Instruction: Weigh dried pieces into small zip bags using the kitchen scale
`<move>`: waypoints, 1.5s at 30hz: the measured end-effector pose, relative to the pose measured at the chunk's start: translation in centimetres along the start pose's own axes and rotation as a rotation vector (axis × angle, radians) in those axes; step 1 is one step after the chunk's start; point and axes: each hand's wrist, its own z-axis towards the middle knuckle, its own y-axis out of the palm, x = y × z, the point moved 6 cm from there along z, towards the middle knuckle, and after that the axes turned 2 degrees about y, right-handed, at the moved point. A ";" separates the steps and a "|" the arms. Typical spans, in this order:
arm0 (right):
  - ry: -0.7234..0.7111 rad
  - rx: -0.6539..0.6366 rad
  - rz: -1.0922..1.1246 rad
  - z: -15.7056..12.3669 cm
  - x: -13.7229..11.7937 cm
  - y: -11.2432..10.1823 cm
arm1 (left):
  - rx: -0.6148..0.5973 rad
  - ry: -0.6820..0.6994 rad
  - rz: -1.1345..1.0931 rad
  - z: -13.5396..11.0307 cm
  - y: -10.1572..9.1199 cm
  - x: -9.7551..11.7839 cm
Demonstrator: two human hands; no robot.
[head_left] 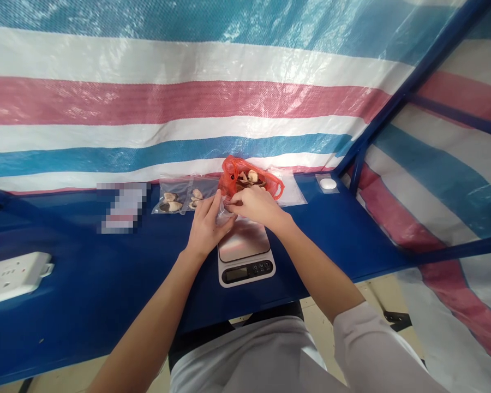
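Observation:
Between my two hands, above the back of a white kitchen scale (246,275), is a small clear plastic bag (222,214). My left hand (207,224) holds its left side, fingers pointing away from me. My right hand (258,206) pinches at the bag's upper right edge; its fingertips are partly hidden. Just behind the hands lies an open red plastic bag (230,169), with pale and brown dried pieces (251,177) like mushroom slices inside. Two clear zip bags (175,191) with similar pieces lie left of it, the second partly covered by my left hand.
Flat clear bags (294,191) lie right of the red bag. A small packet with a white round item (328,184) sits farther right. At left are a blurred-out item (125,207) and a white power strip (16,275). Striped plastic sheeting (180,103) rises behind the blue table (106,295).

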 end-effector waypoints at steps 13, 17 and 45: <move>0.072 0.075 0.161 -0.1 2.5 0.4 | 0.036 -0.099 -0.067 -0.1 0.2 -0.8; 0.084 0.095 0.208 -0.2 3.2 -0.4 | 0.033 -0.133 -0.072 0.1 0.1 -1.0; -0.006 0.156 -0.201 5.2 6.5 0.9 | 0.058 -0.274 -0.203 2.6 0.0 -3.0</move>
